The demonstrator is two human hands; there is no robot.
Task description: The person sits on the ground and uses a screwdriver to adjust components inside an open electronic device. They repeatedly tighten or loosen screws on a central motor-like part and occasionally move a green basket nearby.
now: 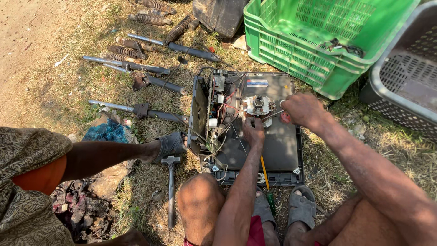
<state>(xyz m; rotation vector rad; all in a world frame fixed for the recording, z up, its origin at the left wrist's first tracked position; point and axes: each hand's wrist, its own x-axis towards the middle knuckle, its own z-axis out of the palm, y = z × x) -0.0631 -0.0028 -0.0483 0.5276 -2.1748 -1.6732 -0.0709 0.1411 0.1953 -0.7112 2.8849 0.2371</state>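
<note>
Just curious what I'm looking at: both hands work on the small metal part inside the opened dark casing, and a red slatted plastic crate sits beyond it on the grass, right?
Not quite. In the head view the slatted plastic crate is green, not red. The rest holds: the left hand and right hand are at the small metal part inside the opened dark casing.

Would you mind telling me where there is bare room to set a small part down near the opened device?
Free: the flat dark panel below the right hand, and the dirt at top left. Crowded: the wiring by the left hand, and the grass with metal rods.
</note>
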